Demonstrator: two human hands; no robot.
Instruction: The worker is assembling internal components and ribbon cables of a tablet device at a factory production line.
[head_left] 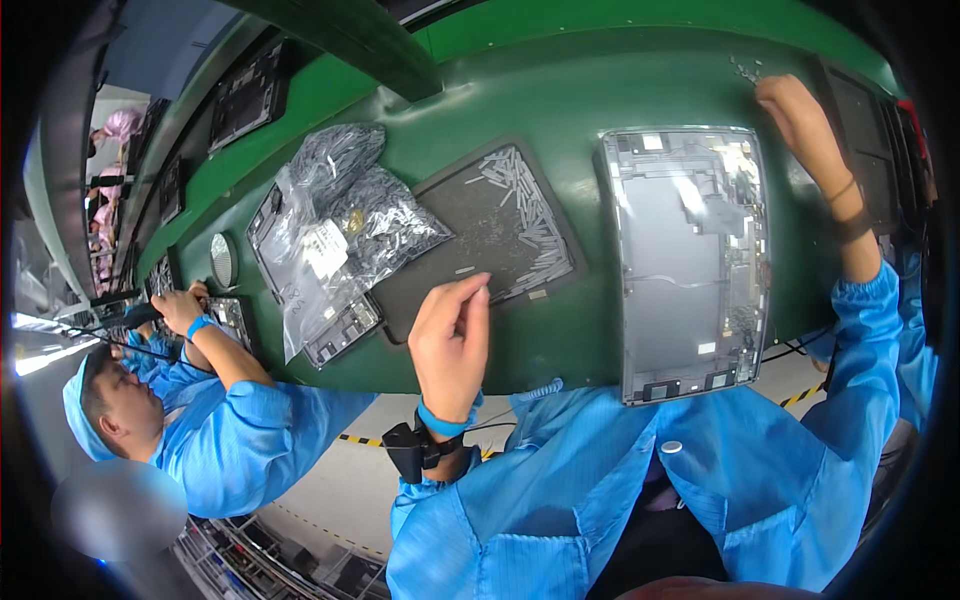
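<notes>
My left hand [450,335] is over the near edge of a dark flat tray [440,220], its thumb and forefinger pinched together. Whatever is between those fingertips is too small to make out. Just past them a short grey strip [464,270] lies on the tray, and several more grey strips [530,215] are heaped along its right side. Far to the right, my right hand [795,115] reaches down with curled fingers beside a small scatter of tiny dark pieces [745,70]. Between my hands sits an opened tablet-like device [665,270], its inner parts showing, touched by neither hand.
Clear plastic bags full of dark small parts [370,200] lie on another opened device [345,335] at the left. A round dish [223,260] stands beyond it. A co-worker [220,420] handles a device at far left. Dark trays [860,140] stand at far right; a green post [350,45] rises behind.
</notes>
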